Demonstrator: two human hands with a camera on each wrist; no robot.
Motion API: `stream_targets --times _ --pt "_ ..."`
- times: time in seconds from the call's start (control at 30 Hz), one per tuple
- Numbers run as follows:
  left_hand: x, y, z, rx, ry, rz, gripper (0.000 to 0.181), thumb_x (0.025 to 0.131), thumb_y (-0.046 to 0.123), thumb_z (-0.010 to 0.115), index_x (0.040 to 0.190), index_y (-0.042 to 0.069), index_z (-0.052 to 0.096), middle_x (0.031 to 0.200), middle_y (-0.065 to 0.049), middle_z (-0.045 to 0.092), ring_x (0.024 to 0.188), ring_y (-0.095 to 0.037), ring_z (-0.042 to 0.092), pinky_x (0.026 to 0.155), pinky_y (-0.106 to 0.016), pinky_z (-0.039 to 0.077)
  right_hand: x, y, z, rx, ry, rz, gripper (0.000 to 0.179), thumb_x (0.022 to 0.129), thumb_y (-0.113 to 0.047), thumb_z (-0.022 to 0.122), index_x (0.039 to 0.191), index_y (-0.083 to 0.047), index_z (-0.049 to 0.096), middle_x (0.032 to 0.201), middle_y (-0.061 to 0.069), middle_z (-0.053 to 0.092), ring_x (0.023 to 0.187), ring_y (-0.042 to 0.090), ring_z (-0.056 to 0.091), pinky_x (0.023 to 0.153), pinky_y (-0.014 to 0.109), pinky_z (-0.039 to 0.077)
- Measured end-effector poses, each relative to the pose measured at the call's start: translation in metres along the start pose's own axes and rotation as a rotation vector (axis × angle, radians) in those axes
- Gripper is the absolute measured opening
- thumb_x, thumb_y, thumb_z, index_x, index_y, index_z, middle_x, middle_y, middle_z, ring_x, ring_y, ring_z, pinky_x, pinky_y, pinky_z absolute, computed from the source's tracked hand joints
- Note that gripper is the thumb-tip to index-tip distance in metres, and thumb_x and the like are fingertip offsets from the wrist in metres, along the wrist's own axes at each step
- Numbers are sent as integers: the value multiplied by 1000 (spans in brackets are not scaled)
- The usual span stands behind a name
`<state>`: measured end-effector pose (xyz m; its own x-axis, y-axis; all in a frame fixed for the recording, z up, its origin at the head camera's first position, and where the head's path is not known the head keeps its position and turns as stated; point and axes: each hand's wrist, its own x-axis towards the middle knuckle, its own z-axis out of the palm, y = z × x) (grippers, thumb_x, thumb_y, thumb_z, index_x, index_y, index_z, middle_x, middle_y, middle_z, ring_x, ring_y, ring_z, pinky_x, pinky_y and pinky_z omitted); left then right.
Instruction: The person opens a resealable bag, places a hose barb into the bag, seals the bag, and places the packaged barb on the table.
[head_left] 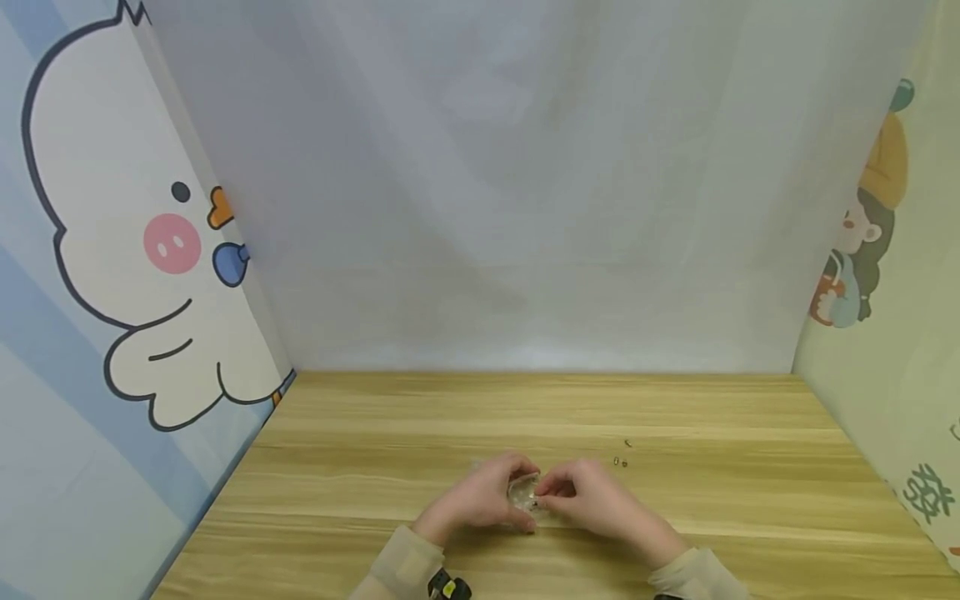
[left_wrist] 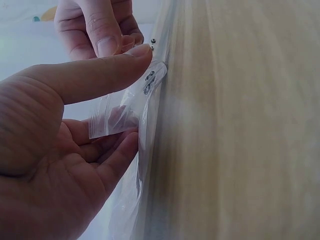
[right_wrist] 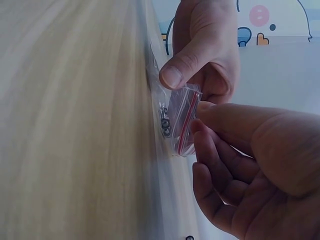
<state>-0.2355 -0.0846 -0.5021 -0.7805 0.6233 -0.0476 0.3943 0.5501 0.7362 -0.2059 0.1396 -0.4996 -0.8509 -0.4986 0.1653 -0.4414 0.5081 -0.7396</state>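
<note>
A small clear zip bag (head_left: 522, 493) with a red stripe along its mouth (right_wrist: 188, 120) is between my two hands, low over the table. My left hand (head_left: 489, 493) holds the bag from the left, thumb on one side and fingers on the other. From the right, the thumb and forefinger of my right hand (head_left: 592, 498) pinch the bag's edge by the stripe. Several small shiny metal pieces (right_wrist: 165, 122) lie in the bag's lower part; their exact kind is too small to tell. In the left wrist view the left thumb partly covers the right fingertips.
A few tiny metal pieces (head_left: 620, 462) lie loose on the wooden table (head_left: 360, 433), beyond the right hand, with a thin dark one (head_left: 627, 443) farther back. A white sheet (head_left: 480, 208) hangs behind the table. Printed walls (head_left: 90, 500) stand at both sides.
</note>
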Motion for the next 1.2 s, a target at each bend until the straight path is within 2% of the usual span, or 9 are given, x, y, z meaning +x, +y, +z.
stream_targets --times 0.77,1.03,1.2 --pt "0 -1 0 -10 4 12 69 73 18 101 132 8 67 131 0 68 127 -21 61 111 -39 49 -2 -5 -6 1 -20 35 8 97 -18 80 101 -11 82 93 -11 77 84 3 67 75 25 57" --pt "1 -3 1 -20 12 18 69 70 16 101 130 6 68 127 0 69 115 -15 63 103 -32 51 -2 -3 -13 31 -20 61 9 97 -14 78 103 -8 82 95 -7 78 85 6 69 77 26 58" --pt "2 -3 1 -14 13 25 69 71 16 101 130 6 68 126 1 69 113 -12 63 103 -32 51 -4 0 -22 52 -21 73 12 99 -15 77 105 -6 81 97 -5 78 87 7 69 78 26 57"
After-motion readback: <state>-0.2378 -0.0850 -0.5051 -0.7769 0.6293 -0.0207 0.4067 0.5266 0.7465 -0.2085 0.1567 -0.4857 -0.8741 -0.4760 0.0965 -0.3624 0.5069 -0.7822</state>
